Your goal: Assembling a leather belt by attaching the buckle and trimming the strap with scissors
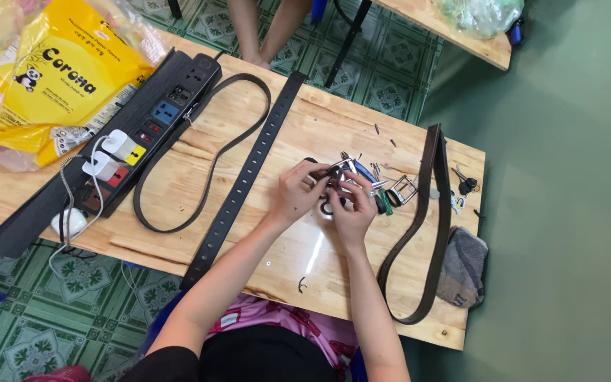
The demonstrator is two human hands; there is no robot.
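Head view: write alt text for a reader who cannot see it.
Two bare hands, the left hand and right hand, meet over a wooden table, working a small metal buckle part. A black punched belt lies to their left, a brown belt to their right, a black power strip farther left.

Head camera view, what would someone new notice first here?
Both hands, left hand and right hand, meet at mid-table over a small dark part, beside a heap of metal buckles. A black punched belt runs diagonally to their left, and a brown belt loops along the table's right edge. A yellow bag and power strip fill the top left.
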